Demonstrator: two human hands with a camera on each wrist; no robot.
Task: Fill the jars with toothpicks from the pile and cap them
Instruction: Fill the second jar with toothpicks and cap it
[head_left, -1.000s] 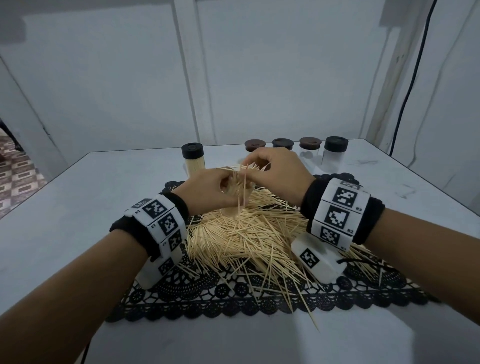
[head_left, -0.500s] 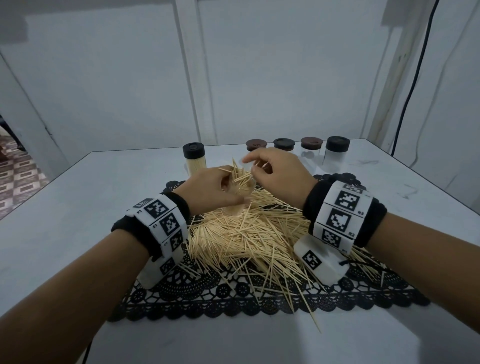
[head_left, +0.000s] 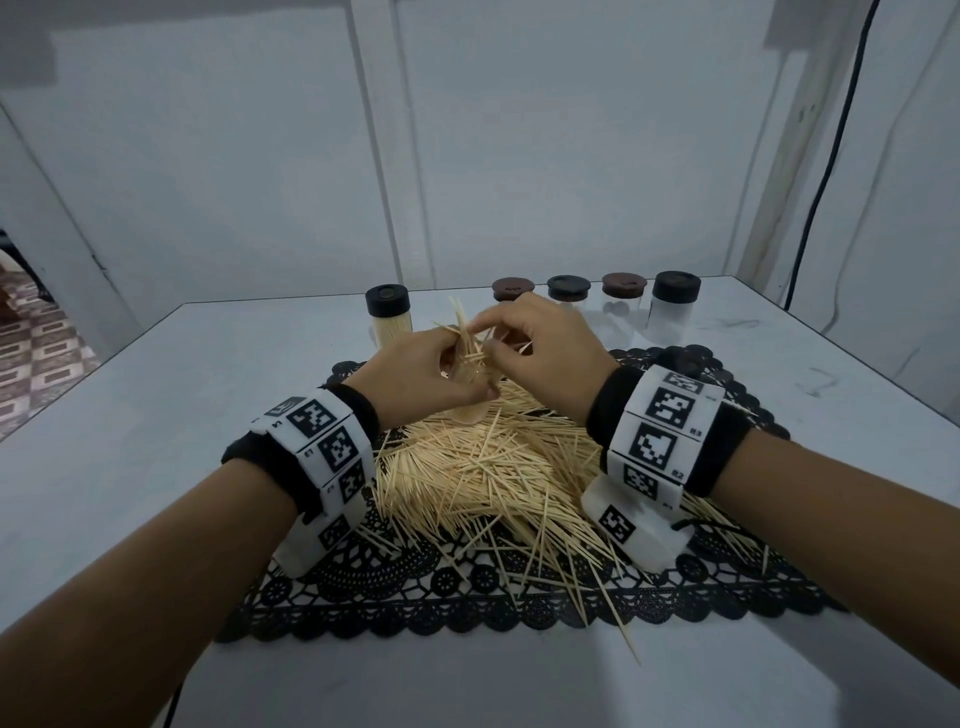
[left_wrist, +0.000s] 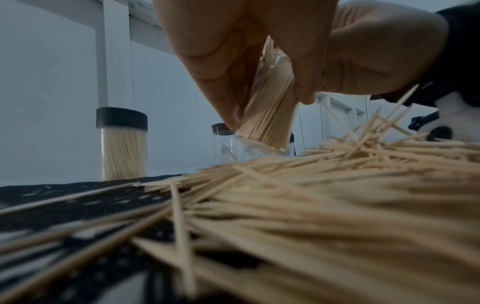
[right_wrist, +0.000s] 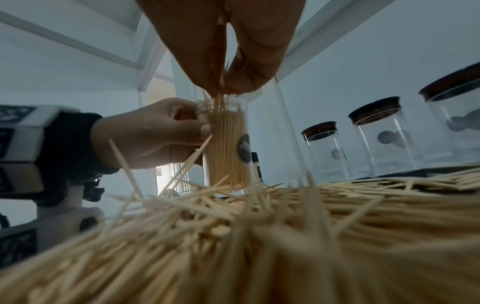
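A clear uncapped jar (right_wrist: 228, 148), nearly full of upright toothpicks, is gripped by my left hand (head_left: 426, 379) just above the far edge of the toothpick pile (head_left: 483, 467). The jar (left_wrist: 267, 115) is tilted a little in the left wrist view. My right hand (head_left: 540, 348) pinches a small bunch of toothpicks (right_wrist: 221, 90) between thumb and fingers right over the jar's mouth. Their lower ends stand inside the jar. In the head view the hands hide most of the jar (head_left: 467, 410).
The pile lies on a black lace mat (head_left: 467, 592) on a white table (head_left: 130, 415). At the back stand a capped jar full of toothpicks (head_left: 389, 317) and several capped empty jars (head_left: 672, 306). A loose black cap (head_left: 680, 358) lies right of my right hand.
My right hand has lifted from the jar's mouth and now pinches a bunch of toothpicks higher above it. My left hand has kept its grip on the jar.
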